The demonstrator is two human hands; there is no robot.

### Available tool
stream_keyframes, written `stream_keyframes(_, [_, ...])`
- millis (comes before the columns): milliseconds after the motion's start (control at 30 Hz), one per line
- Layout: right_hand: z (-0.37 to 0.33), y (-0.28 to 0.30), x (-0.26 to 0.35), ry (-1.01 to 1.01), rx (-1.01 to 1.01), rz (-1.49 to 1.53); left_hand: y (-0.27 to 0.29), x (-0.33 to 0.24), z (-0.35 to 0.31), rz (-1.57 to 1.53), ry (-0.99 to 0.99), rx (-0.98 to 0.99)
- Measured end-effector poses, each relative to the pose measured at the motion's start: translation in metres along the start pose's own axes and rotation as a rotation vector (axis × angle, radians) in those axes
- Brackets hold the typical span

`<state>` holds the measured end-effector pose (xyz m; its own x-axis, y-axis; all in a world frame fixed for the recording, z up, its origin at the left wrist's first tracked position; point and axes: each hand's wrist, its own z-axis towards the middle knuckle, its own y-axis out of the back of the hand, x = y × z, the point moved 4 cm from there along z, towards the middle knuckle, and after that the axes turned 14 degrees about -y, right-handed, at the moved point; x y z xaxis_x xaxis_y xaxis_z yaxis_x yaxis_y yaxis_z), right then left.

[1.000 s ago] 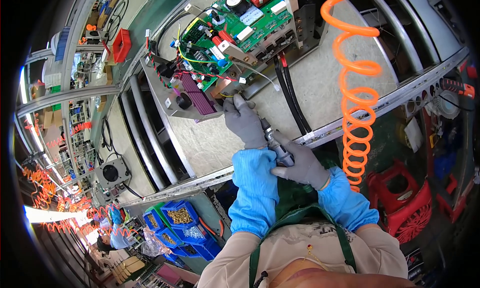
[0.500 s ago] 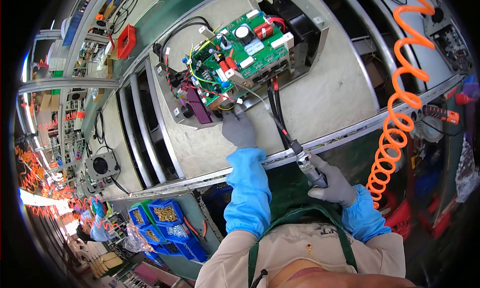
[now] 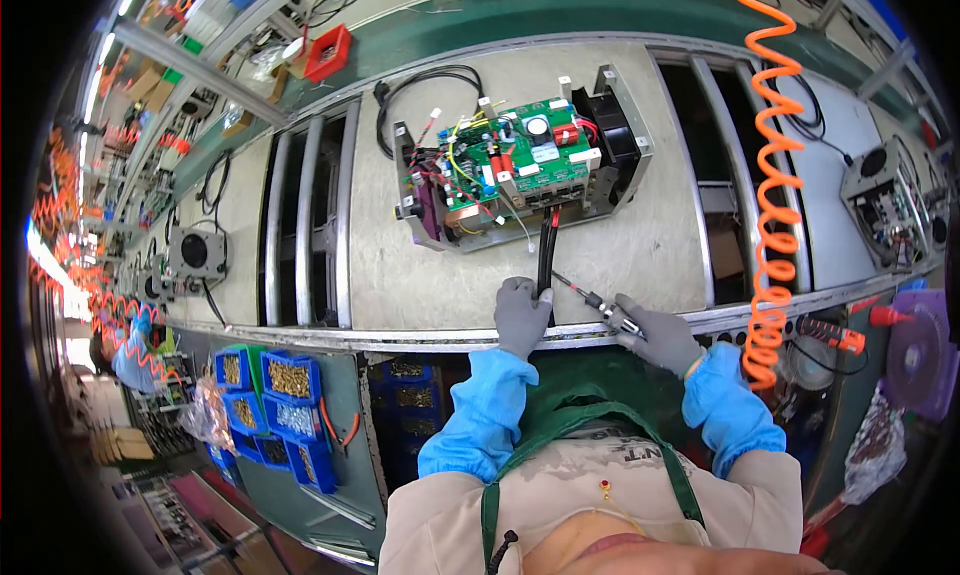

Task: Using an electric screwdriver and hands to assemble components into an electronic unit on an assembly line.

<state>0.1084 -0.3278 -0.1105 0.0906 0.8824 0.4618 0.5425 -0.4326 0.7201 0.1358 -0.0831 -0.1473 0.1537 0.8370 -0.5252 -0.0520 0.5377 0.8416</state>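
Note:
An open chassis with a green circuit board (image 3: 545,145) on top stands on a pale work board, a black fan (image 3: 612,130) at its right end and a purple part (image 3: 428,197) at its left. Thick black cables (image 3: 546,260) run from its front toward me. My left hand (image 3: 520,318), in a grey glove, is closed around those cables near the bench's front edge, its thumb lying over them. In my gloved right hand (image 3: 658,335) is a silver-and-black screwdriver (image 3: 612,313), its thin shaft pointing up-left toward the cables, clear of the chassis.
A coiled orange hose (image 3: 780,215) hangs at right. Metal rollers (image 3: 315,215) flank the work board (image 3: 420,285). Blue bins of small hardware (image 3: 292,378) sit lower left, and a red bin (image 3: 327,53) stands at the back. Other chassis units (image 3: 197,252) lie to both sides.
My left hand has left the chassis's front left corner and come down to the cables. The screwdriver remains in my right hand, now tilted further left. The view has shifted, showing more bench.

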Motion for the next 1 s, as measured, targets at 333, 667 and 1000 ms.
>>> stream_keyframes(333, [0.03, 0.058, 0.101, 0.566, -0.507, -0.089, 0.074, -0.053, 0.006, -0.964, 0.156, 0.151])
stream_keyframes(667, [0.061, 0.057, 0.151, 0.629, -0.455, -0.189, 0.112, -0.039, 0.029, -0.938, 0.084, 0.029])
stream_keyframes(1000, [0.048, 0.075, 0.209, 0.655, -0.531, -0.247, 0.156, -0.045, 0.032, -0.838, -0.249, -0.062])
